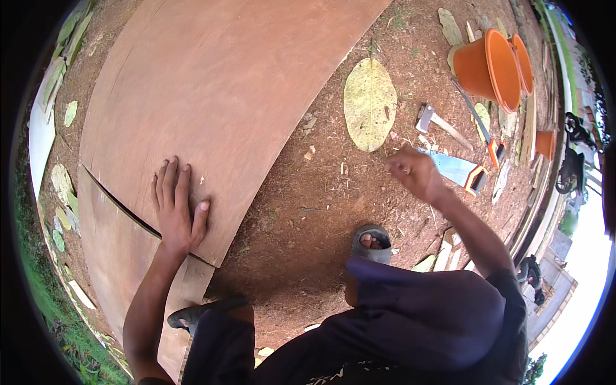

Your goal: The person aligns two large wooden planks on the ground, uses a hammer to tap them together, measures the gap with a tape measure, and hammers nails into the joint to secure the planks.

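A large sheet of brown plywood (192, 83) lies on the ground, and my left hand (174, 208) rests flat on it with the fingers spread. Just below that hand a dark narrow gap (122, 206) runs between the sheet and a second plywood piece (122, 250). My right hand (416, 173) hovers above the soil, its fingers curled closed; whatever they hold, if anything, is hidden. Close beside it lies a handsaw (450, 169) with an orange and black handle. A hatchet (449, 128) with a wooden handle is a little farther off.
A long, narrow-bladed tool (493, 149) with an orange and black grip lies right of the hatchet. Orange buckets (471, 64) stand at the far right. A big yellowish leaf (370, 106) lies beside the sheet. My sandaled foot (371, 244) is on the soil near wood offcuts (444, 250).
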Demonstrator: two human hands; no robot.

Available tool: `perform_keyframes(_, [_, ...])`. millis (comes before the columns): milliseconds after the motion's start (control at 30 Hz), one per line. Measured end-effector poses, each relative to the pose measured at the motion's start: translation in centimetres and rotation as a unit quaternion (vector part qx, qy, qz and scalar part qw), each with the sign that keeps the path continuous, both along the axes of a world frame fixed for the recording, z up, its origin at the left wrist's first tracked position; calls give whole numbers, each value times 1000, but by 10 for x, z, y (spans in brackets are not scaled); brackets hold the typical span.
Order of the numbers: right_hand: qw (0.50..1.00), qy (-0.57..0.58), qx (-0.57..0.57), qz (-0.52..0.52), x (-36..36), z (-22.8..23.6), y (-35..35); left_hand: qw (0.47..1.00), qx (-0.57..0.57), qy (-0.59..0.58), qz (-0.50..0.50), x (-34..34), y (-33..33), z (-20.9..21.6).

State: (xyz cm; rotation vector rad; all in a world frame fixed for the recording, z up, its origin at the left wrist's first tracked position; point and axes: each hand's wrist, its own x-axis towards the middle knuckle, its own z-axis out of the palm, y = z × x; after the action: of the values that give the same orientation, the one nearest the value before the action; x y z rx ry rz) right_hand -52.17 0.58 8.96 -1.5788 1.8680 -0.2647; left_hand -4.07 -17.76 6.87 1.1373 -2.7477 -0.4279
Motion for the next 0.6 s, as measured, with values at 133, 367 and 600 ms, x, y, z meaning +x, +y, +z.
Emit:
perform_keyframes(133, [990, -76, -89, 77, 108, -26, 15, 1000, -3, -8, 18, -1, -1, 6])
perform_keyframes(367, [963, 63, -112, 236, 152, -68, 21, 991, -113, 75, 6, -42, 35, 54])
perform_keyframes(600, [977, 11, -177, 121, 157, -63, 25, 890, 364, 158, 224, -139, 142, 48])
